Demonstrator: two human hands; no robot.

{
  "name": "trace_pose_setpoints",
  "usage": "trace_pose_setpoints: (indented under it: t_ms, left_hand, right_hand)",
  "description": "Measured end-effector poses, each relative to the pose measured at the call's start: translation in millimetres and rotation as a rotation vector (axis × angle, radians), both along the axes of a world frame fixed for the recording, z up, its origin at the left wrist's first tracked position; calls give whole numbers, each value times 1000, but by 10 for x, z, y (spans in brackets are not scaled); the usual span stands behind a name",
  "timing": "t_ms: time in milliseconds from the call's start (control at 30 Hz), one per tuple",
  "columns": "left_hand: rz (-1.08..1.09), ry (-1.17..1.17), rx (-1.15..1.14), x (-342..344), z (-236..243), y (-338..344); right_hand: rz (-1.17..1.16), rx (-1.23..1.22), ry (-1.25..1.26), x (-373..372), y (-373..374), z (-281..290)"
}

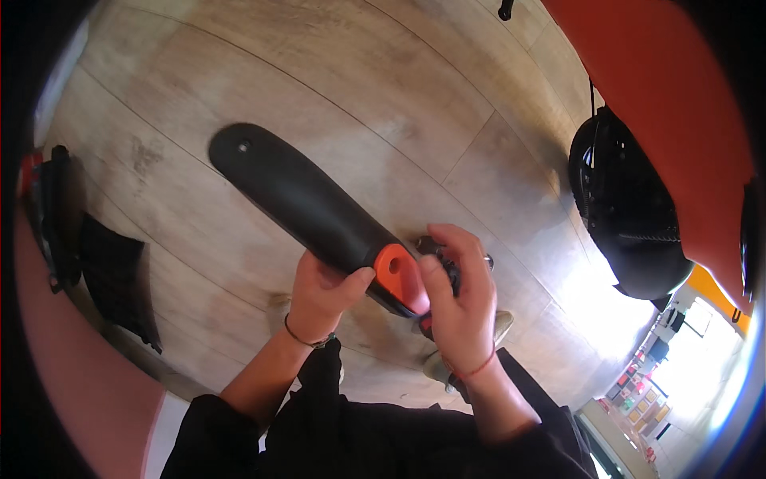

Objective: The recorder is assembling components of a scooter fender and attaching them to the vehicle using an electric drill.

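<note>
Black mudguard [307, 199]: left hand [317, 294] clamps its edge, fingers closed; right hand [465, 307] curls fingers around a half-hidden dark object [454, 276].

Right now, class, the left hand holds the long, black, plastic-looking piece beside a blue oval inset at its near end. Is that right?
Only one colour is wrong: the head view shows the left hand holding the long, black, plastic-looking piece beside an orange-red oval inset at its near end, not blue.

long black curved part [307, 195], aslant, far end up-left; orange-red insert [401, 281] (round hole) at near end
</note>
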State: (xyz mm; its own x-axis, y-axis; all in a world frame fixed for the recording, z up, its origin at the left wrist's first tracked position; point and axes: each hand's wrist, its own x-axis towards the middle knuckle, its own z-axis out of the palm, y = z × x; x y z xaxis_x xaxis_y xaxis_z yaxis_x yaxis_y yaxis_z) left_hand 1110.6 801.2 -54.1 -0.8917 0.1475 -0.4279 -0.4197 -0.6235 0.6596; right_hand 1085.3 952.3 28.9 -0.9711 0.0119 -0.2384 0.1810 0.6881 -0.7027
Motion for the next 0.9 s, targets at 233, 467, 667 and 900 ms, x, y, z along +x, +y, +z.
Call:
trace_pose_setpoints:
  t_ms: [233, 467, 667, 900]
  left_hand:
    - [-211, 110, -531, -33, 62, 63]
    - [-364, 703, -1275, -176, -21, 168]
    - [-363, 728, -1249, -249, 40, 82]
    - [-214, 68, -639, -392, 11, -172]
  right_hand:
    - [-782, -1089, -347, 151, -449, -716]
    - [-972, -1758, -549, 223, -521, -1341]
    - [-963, -1666, -644, 205, -388, -1386]
    - [-613, -1296, -632, 206, -286, -1153]
